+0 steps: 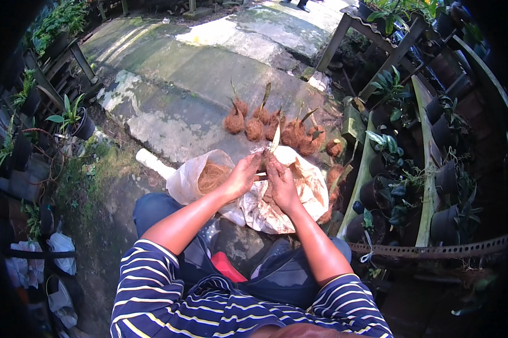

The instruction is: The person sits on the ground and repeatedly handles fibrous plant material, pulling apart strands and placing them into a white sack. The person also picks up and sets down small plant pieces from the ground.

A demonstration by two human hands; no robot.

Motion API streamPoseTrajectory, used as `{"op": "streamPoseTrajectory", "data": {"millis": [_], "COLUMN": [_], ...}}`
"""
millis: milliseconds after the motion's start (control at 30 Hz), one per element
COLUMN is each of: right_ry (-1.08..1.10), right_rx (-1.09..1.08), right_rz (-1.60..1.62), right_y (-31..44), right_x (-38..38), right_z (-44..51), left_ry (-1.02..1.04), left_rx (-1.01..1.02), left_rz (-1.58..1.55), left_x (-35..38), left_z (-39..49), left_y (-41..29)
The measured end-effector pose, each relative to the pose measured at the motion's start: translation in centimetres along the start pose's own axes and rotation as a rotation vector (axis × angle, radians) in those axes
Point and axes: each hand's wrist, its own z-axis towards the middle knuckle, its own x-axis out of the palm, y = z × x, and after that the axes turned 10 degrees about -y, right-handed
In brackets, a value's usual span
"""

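Note:
My left hand (246,174) and my right hand (281,181) meet above an open white sack (311,181) with brown soil-like material inside. Between their fingertips they grip the base of a plant cutting, whose pale pointed leaf (276,138) sticks up; the fingers hide its lower end. Left of the sack lies a clear plastic bag (182,179), its mouth showing loose coconut fibre (213,176). Just beyond my hands stand several fibre-wrapped balls (254,129) with leaves rising from them. More fibre (335,174) lies along the sack's right side.
A white roll (154,163) rests on the mossy concrete (173,114) near the plastic bag. Potted plants on racks line the right, behind a wooden rail (359,177). A black pot (83,124) stands at left. Something red (228,267) shows between my legs. A person's feet (303,7) appear far ahead.

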Motion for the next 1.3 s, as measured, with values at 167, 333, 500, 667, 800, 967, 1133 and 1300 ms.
{"op": "streamPoseTrajectory", "data": {"millis": [167, 333, 500, 667, 800, 967, 1133, 1300], "right_ry": [-0.139, -0.168, -0.074, 0.007, 0.036, 0.105, 0.058, 0.017], "right_rx": [0.007, 0.007, -0.05, -0.447, -0.401, -0.191, 0.033, 0.156], "right_rz": [-0.131, -0.252, -0.151, -0.752, -0.954, -0.613, -0.293, -0.005], "right_y": [-0.7, 0.9, 2.5, 3.3, 5.2, 4.0, 4.3, 5.0], "right_x": [-0.5, -0.6, 0.4, 1.2, 1.5, -0.5, -1.7, -1.7], "right_z": [0.0, 0.2, -0.4, -1.6, -1.7, -0.9, -0.6, -0.1], "left_ry": [0.081, 0.084, 0.052, -0.008, -0.151, -0.178, -0.052, 0.004], "left_rx": [0.005, 0.214, -0.024, 0.09, 0.148, 0.109, 0.112, 0.384], "left_rz": [-0.006, 0.264, -0.109, -0.006, 0.296, 0.404, 0.406, 0.727], "left_x": [0.4, -0.2, 1.8, 0.4, 0.9, 1.1, 1.2, 1.7], "left_z": [0.2, -0.6, -0.6, 0.8, -0.5, -0.4, -0.7, -1.9], "left_y": [0.4, 1.3, -0.7, -0.4, -2.7, -3.2, -3.9, -4.1]}}
